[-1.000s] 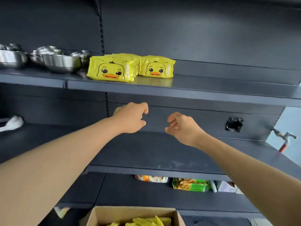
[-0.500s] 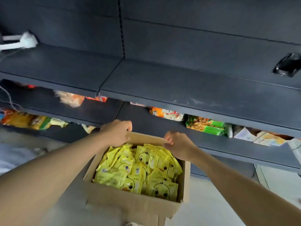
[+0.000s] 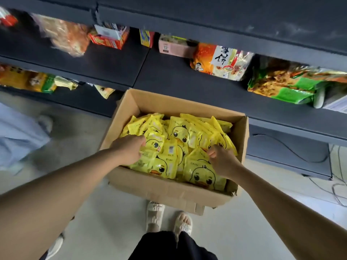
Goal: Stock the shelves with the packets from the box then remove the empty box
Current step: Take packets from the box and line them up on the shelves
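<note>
An open cardboard box [image 3: 169, 190] stands on the floor below the dark shelves, filled with several yellow duck-face packets [image 3: 180, 134]. My left hand [image 3: 129, 149] is inside the box at its left side, fingers curled round a yellow packet [image 3: 150, 152]. My right hand [image 3: 221, 160] is at the right side, fingers curled into the top edge of another yellow packet [image 3: 202, 173]. Both forearms reach down from the bottom corners of the view.
Dark shelves [image 3: 187, 81] run across the top, holding an orange snack bag [image 3: 217, 61], a green bag [image 3: 293, 85], a red box [image 3: 109, 38] and other packs. My feet [image 3: 167, 216] stand just before the box. Cables [image 3: 336, 186] lie at right.
My view has swung down from the upper shelf with its duck packets to the box on the floor. Both hands have dropped into the box and closed on packets.
</note>
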`<state>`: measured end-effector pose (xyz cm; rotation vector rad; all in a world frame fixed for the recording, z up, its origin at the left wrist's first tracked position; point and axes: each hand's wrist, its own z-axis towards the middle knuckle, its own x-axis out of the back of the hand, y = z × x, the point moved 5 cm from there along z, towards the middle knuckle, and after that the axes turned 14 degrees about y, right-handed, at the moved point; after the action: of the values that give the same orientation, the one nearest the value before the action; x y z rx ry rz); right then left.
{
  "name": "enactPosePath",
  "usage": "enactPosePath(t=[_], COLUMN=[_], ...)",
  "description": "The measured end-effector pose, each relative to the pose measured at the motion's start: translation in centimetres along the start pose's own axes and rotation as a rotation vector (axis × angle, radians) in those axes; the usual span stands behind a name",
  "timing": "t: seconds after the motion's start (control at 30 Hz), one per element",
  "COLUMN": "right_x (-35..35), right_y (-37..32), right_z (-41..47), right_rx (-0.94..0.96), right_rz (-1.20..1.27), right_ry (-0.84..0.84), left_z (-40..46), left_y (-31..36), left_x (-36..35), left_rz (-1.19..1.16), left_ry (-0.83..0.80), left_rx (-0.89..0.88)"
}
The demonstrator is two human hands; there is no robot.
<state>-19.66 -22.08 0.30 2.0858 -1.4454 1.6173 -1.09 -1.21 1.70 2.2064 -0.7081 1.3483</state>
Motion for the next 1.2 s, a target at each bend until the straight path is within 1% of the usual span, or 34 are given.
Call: enactPosePath(t=[0.1, 0.2, 0.27, 0.33, 0.4, 0.5, 0.57, 0.67, 0.73, 0.83, 0.9, 0.97, 1.0, 1.07, 1.13, 1.2], right_x=[-2.9, -5.4, -6.9, -7.9, -8.5, -9.6, -10.0, -9.7, -8.8, -7.1, -6.2, -5.5, -5.3, -5.3, -5.8, -6.3], right_y=[2.9, 5.3, 6.4, 6.7, 6.7, 6.5, 6.7, 6.5, 5.8, 4.6, 4.3, 3.8, 3.8, 3.9, 4.1, 4.5], right_z=[1.4, 2.2, 2.3, 2.2, 2.2, 2.4, 2.6, 2.8, 3.0, 3.2, 3.7, 4.3, 4.6, 5.2, 5.6, 5.8], right_rx=[-0.072, -0.133, -0.146, -0.122, -0.114, -0.086, -0.118, -0.159, -0.151, -0.11, -0.104, -0.082, -0.072, -0.058, -0.059, -0.07], right_rz=[-0.042, -0.101, -0.151, -0.234, -0.284, -0.324, -0.307, -0.292, -0.284, -0.234, -0.176, -0.133, -0.116, -0.09, -0.072, -0.063], right_ry=[0.006, -0.031, -0.074, -0.095, -0.075, -0.033, -0.033, -0.045, -0.014, 0.04, 0.08, 0.128, 0.157, 0.192, 0.207, 0.209], left_z=[2.2, 4.0, 4.9, 5.4, 5.7, 6.4, 6.8, 6.5, 6.0, 5.9, 6.4, 7.0, 7.2, 7.3, 7.2, 7.0], left_y=[-0.3, -0.7, -1.1, -1.4, -1.6, -1.4, -1.2, -1.1, -0.5, 1.2, 2.5, 3.8, 4.5, 5.2, 5.2, 4.3], left_x=[-3.5, -6.6, -8.2, -9.5, -10.3, -10.0, -9.5, -8.6, -7.0, -4.0, -2.6, -2.3, -2.6, -4.1, -6.2, -7.9], left_rz=[0.033, 0.053, 0.067, 0.102, 0.183, 0.374, 0.419, 0.346, 0.323, 0.325, 0.29, 0.247, 0.218, 0.154, 0.088, -0.018], left_ry=[-0.011, -0.013, -0.029, -0.054, -0.058, -0.01, -0.054, -0.186, -0.176, -0.062, 0.057, 0.173, 0.193, 0.143, 0.036, -0.078], left_rx=[-0.038, -0.078, -0.096, -0.106, -0.133, -0.21, -0.221, -0.191, -0.22, -0.264, -0.294, -0.353, -0.369, -0.368, -0.364, -0.312])
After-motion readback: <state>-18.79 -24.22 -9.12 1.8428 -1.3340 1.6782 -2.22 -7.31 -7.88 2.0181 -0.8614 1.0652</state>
